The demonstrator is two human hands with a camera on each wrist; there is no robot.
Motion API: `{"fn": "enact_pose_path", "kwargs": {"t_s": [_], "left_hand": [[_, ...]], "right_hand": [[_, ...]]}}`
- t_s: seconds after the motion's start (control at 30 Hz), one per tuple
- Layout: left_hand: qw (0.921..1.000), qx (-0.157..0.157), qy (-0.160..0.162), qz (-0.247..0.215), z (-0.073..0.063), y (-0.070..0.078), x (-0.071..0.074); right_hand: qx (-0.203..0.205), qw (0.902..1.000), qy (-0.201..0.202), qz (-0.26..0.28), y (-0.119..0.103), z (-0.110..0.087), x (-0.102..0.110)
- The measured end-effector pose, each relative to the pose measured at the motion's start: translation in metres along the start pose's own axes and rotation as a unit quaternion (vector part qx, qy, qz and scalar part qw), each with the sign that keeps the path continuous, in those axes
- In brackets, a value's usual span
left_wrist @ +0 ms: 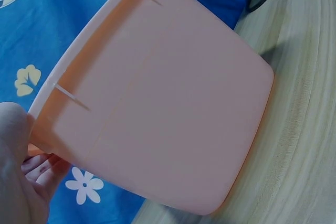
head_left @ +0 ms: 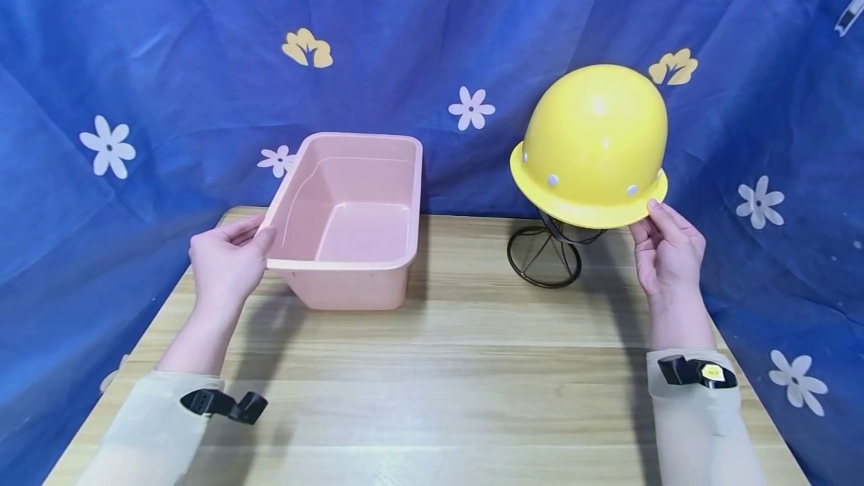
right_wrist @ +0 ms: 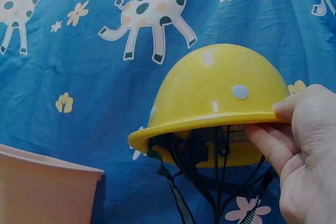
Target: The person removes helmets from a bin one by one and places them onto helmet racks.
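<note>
A pink plastic bin (head_left: 351, 289) stands at the back left of the table, its open top facing up. My left hand (head_left: 229, 257) pinches the rim at its near left corner; the left wrist view shows the thumb outside and the fingers (left_wrist: 50, 174) beneath the lip. At the back right, a yellow hard hat (head_left: 597, 145) sits tilted over a black wire stand (head_left: 544, 285). With my right hand (head_left: 671, 253) I pinch the hat's brim at the right, thumb above and fingers below. Dark chin straps (right_wrist: 181, 203) hang under the hat.
Both things stand near the back edge of the wooden table (head_left: 418, 388), with a gap between bin and stand. Close behind hangs a blue curtain (head_left: 378, 43) printed with flowers and animals; it also runs along both sides.
</note>
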State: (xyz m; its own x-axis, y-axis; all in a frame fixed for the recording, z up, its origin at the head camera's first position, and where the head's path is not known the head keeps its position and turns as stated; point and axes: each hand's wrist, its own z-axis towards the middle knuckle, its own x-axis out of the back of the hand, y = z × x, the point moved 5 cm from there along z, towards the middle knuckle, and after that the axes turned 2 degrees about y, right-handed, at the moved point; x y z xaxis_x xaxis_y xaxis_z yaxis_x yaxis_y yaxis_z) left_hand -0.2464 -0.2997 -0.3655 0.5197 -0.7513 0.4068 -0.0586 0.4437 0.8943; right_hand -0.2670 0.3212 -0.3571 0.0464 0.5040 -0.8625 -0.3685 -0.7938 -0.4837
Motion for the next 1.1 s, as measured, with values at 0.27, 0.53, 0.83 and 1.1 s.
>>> {"fn": "enact_pose_path", "kwargs": {"t_s": [0.27,0.53,0.83,1.1], "left_hand": [[1.0,-0.004,-0.002,0.002,0.001,0.002,-0.002],[0.9999,-0.008,-0.015,-0.001,0.0,0.003,-0.006],[0.9996,-0.009,-0.027,0.002,0.0,0.001,-0.007],[0.9998,-0.014,-0.015,-0.004,-0.001,0.001,-0.001]], "right_hand": [[-0.026,0.9994,-0.012,-0.019,-0.006,-0.001,0.002],[-0.059,0.9976,-0.021,-0.029,-0.016,-0.002,0.007],[-0.075,0.9954,-0.031,-0.05,-0.021,-0.006,0.01],[-0.077,0.9946,-0.025,-0.064,-0.023,-0.006,0.014]]}}
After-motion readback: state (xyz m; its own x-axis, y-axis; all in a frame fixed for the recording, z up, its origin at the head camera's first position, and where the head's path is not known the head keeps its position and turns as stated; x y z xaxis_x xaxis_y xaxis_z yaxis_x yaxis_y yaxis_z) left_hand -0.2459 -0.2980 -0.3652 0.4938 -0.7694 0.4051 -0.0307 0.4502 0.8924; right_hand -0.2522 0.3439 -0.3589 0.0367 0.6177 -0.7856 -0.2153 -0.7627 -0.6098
